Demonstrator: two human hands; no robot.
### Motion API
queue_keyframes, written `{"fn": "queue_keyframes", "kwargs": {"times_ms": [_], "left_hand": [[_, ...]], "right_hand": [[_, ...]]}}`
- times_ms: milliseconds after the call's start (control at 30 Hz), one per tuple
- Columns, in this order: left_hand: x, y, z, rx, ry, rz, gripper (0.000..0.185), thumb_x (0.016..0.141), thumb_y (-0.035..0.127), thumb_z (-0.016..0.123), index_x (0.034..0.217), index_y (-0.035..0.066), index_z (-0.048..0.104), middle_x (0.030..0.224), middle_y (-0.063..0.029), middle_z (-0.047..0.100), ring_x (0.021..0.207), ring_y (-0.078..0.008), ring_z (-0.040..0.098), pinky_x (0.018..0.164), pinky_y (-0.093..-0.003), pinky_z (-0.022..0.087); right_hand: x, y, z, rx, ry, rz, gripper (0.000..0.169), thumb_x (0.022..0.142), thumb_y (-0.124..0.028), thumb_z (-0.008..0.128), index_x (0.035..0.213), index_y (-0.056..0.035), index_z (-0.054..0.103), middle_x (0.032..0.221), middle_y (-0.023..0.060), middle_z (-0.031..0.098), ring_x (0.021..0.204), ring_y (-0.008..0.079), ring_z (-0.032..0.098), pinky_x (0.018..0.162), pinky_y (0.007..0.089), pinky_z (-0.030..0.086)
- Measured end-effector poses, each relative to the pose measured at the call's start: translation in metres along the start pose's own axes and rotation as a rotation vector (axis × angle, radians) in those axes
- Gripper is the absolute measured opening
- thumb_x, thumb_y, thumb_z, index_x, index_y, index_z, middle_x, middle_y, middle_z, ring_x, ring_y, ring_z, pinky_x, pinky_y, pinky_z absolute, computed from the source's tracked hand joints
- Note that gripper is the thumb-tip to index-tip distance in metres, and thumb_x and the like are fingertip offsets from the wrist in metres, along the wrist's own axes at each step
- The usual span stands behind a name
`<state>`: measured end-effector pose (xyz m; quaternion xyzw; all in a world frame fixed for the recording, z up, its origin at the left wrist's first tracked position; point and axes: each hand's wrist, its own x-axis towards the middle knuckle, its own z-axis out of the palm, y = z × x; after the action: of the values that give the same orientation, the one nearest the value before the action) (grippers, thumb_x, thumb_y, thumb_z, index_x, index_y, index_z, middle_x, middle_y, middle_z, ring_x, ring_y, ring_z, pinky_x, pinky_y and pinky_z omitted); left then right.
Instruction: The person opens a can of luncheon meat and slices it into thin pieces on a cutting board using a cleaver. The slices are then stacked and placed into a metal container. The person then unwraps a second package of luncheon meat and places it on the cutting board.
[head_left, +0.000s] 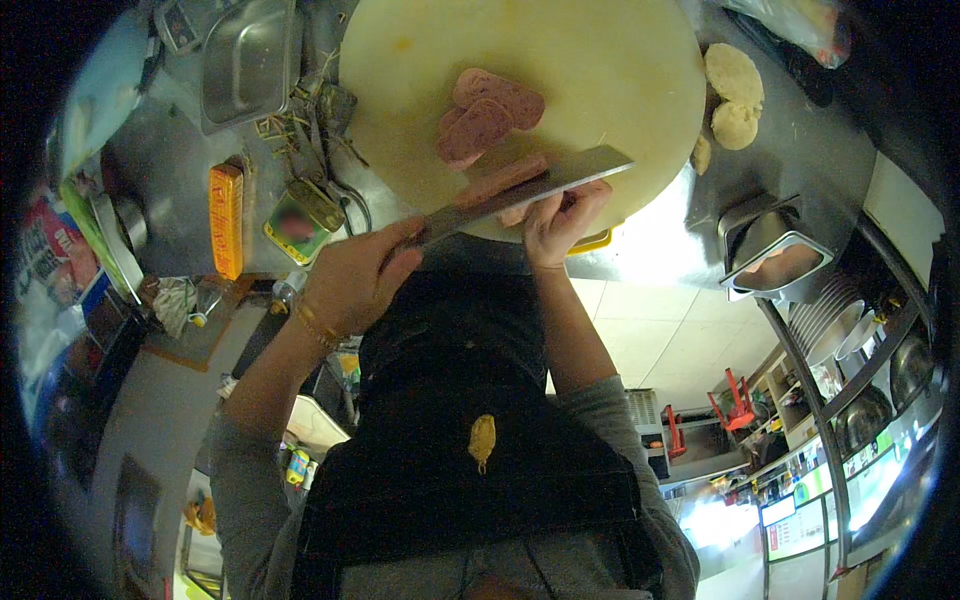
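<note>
My left hand (352, 277) grips the handle of a broad kitchen knife (525, 187), its blade slanting up to the right over the near part of a round, pale cutting board (637, 82). A slice of pink luncheon meat (506, 180) lies along the blade's far side. On the near side, my right hand (566, 217) has curled fingers on another piece of the meat (514, 216), mostly hidden by blade and fingers. Several oval meat slices (480, 124) overlap farther up on the board. A yellow-edged thing (592, 241) shows partly beneath the board's near edge.
Left of the board are metal scissors (356, 206), a luncheon meat tin (304, 223), an orange-wrapped package (226, 221), dry stalk-like scraps (277, 131) and a steel pan (247, 64). At the right lie pale, bun-like pieces (735, 94); steel containers (780, 262) stand near the counter edge.
</note>
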<state>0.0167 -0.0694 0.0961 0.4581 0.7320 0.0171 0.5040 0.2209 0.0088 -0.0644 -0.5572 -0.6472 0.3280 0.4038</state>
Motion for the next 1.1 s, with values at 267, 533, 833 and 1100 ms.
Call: {"fn": "queue_keyframes", "kwargs": {"times_ms": [267, 533, 833, 1100], "left_hand": [[-0.019, -0.008, 0.003, -0.035, -0.002, 0.047, 0.035, 0.091, 0.026, 0.051, 0.121, 0.008, 0.057, 0.09, -0.0185, 0.066, 0.082, -0.0372, 0.064, 0.074, -0.0437, 0.05], [0.004, 0.002, 0.008, 0.046, -0.016, 0.045, 0.036, 0.094, 0.037, 0.049, 0.116, 0.01, 0.058, 0.084, -0.0169, 0.067, 0.077, -0.0367, 0.064, 0.068, -0.0458, 0.05], [0.055, -0.029, 0.045, 0.105, 0.021, 0.141, 0.039, 0.095, 0.041, 0.046, 0.111, 0.008, 0.06, 0.082, -0.0214, 0.065, 0.077, -0.0408, 0.063, 0.069, -0.0475, 0.05], [0.035, -0.012, 0.016, -0.135, 0.072, 0.091, 0.041, 0.094, 0.039, 0.049, 0.116, 0.007, 0.06, 0.085, -0.0208, 0.066, 0.078, -0.0384, 0.064, 0.069, -0.0432, 0.049]], "right_hand": [[0.01, -0.012, 0.001, -0.115, -0.011, -0.045, 0.024, 0.088, -0.021, 0.06, 0.102, -0.0034, 0.052, 0.099, 0.0177, 0.05, 0.095, 0.0363, 0.046, 0.085, 0.0463, 0.037], [0.002, 0.005, 0.003, -0.117, 0.013, -0.063, 0.02, 0.087, -0.016, 0.061, 0.09, -0.0026, 0.047, 0.089, 0.012, 0.043, 0.084, 0.0277, 0.044, 0.077, 0.0374, 0.038], [0.0, 0.001, 0.004, -0.096, 0.014, -0.043, 0.019, 0.086, -0.017, 0.062, 0.086, -0.003, 0.049, 0.091, 0.0162, 0.048, 0.088, 0.0326, 0.045, 0.078, 0.0431, 0.039], [0.002, -0.007, -0.011, 0.003, 0.018, 0.007, 0.019, 0.086, -0.012, 0.066, 0.089, -0.0027, 0.05, 0.092, 0.0106, 0.048, 0.088, 0.0243, 0.048, 0.078, 0.0339, 0.04]]}}
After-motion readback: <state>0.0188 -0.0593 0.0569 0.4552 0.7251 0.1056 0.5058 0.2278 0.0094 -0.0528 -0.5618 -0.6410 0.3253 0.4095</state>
